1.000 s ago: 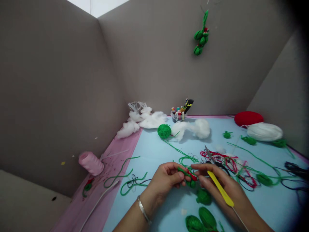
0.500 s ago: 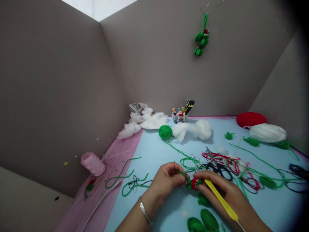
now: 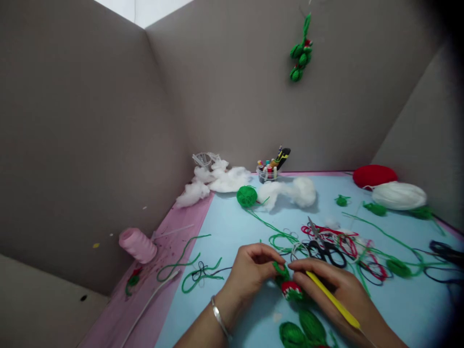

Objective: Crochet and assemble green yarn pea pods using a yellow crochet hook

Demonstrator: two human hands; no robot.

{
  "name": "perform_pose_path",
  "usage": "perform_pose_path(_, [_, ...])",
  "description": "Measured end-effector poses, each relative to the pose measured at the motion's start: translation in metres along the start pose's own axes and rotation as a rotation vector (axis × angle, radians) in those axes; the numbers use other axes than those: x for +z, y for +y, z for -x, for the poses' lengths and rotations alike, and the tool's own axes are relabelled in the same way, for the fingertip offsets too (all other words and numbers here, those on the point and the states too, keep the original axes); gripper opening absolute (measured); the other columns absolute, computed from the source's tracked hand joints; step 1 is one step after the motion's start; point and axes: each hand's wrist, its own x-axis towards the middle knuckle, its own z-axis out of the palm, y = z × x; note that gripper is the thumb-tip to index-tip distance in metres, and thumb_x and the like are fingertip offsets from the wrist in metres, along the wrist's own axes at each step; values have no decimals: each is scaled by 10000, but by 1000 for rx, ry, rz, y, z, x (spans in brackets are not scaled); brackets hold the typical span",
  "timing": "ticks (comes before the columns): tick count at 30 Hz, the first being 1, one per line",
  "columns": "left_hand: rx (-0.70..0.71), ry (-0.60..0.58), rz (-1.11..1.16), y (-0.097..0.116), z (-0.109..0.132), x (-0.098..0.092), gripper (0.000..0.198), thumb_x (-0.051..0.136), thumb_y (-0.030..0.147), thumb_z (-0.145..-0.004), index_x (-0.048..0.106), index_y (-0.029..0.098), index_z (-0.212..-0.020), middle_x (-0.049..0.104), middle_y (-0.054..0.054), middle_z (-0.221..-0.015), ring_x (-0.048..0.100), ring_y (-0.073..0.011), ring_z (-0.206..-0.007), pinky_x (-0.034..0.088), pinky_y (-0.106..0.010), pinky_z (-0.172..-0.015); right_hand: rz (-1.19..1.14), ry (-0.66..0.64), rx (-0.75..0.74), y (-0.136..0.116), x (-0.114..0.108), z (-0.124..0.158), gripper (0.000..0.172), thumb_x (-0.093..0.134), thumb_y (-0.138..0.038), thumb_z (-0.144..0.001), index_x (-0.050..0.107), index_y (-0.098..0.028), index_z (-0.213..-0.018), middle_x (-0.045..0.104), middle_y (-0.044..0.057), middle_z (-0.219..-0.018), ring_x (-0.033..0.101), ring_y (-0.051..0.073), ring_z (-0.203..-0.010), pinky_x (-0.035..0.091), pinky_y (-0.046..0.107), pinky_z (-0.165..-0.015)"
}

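Observation:
My left hand (image 3: 253,270), with a silver bangle on its wrist, pinches a green crochet piece (image 3: 282,274) between thumb and fingers. Below the pinch hangs a red part edged in white (image 3: 291,290). A crochet hook with a yellow handle (image 3: 332,300) lies in my right hand (image 3: 328,285), whose fingertips are close beside the green loop. The hook's tip is hidden at those fingertips. Nearer to me, green crocheted pods (image 3: 312,327) lie on the blue table cover (image 3: 224,220).
Black-handled scissors (image 3: 322,246) lie among tangled red yarn (image 3: 348,241) beyond my hands. Farther back are a green yarn ball (image 3: 247,196), white stuffing (image 3: 303,192) and a pen cup (image 3: 267,174). A pink spool (image 3: 137,245) is at left; a green crocheted ornament (image 3: 302,55) hangs on the wall.
The red part has swung down from between my hands and now hangs lower. My right hand's fingertips have come closer to the left hand's pinch. The view has shifted slightly.

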Motion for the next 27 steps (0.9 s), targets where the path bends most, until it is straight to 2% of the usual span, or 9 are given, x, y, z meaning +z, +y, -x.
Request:
perform_pose_path(3, [83, 11, -84, 2, 1, 4, 166, 828, 247, -526, 718, 138, -586, 583, -20, -682, 534, -100, -627, 400, -228, -592, 1, 1, -52, -1, 4, 2, 136, 628, -329, -756, 712, -236, -702, 725, 16, -680, 680, 169, -593, 538, 202, -540])
perform_pose_path(9, [54, -9, -140, 5, 3, 4, 102, 792, 201, -528, 744, 154, -605, 581, -27, -696, 529, -101, -604, 399, -223, -548, 22, -55, -85, -1, 3, 3, 141, 581, -290, -786, 677, -223, -708, 696, 9, -662, 660, 155, -575, 514, 189, -523])
perform_pose_path(12, [42, -16, -127, 7, 4, 4, 102, 782, 187, -518, 744, 155, -607, 611, -38, -708, 554, -119, -635, 421, -239, -590, 47, -89, -87, 0, -1, 2, 160, 562, -263, -789, 652, -225, -662, 666, -6, -624, 636, 146, -549, 498, 185, -518])
perform_pose_path(15, [47, 8, -91, 9, 4, 4, 93, 772, 161, -504, 724, 143, -582, 640, -46, -708, 573, -136, -680, 434, -248, -636, 43, -21, -66, -1, -4, 1, 146, 568, -252, -768, 648, -228, -648, 658, -8, -622, 629, 149, -550, 492, 183, -513])
perform_pose_path(19, [-25, 44, 0, 8, 4, 6, 165, 786, 173, -485, 668, 117, -585, 649, -34, -696, 553, -101, -596, 425, -236, -599, 29, 38, -51, -5, -6, 1, 155, 568, -257, -768, 640, -233, -633, 652, -8, -610, 617, 148, -529, 483, 178, -489])
perform_pose_path(21, [-78, 7, 51, 5, 4, 6, 253, 802, 235, -502, 616, 122, -632, 673, -49, -736, 570, -102, -565, 404, -221, -538, 13, 51, -65, -6, -6, 1, 159, 567, -256, -773, 638, -234, -633, 656, -6, -618, 624, 150, -545, 487, 177, -501])
perform_pose_path(25, [-139, -111, 74, 0, 4, 4, 352, 791, 320, -570, 530, 154, -737, 656, -20, -683, 520, -64, -443, 258, -174, -402, 14, 47, -112, -3, -4, 3, 144, 565, -238, -783, 636, -233, -657, 662, -4, -650, 636, 149, -573, 493, 175, -523])
perform_pose_path(27, [-136, -134, 76, -2, 4, 3, 373, 802, 337, -573, 531, 151, -748, 623, -1, -648, 510, -58, -455, 285, -170, -413, 38, 69, -142, -1, -2, 3, 136, 563, -229, -791, 618, -232, -666, 647, -11, -648, 626, 140, -568, 490, 177, -535])
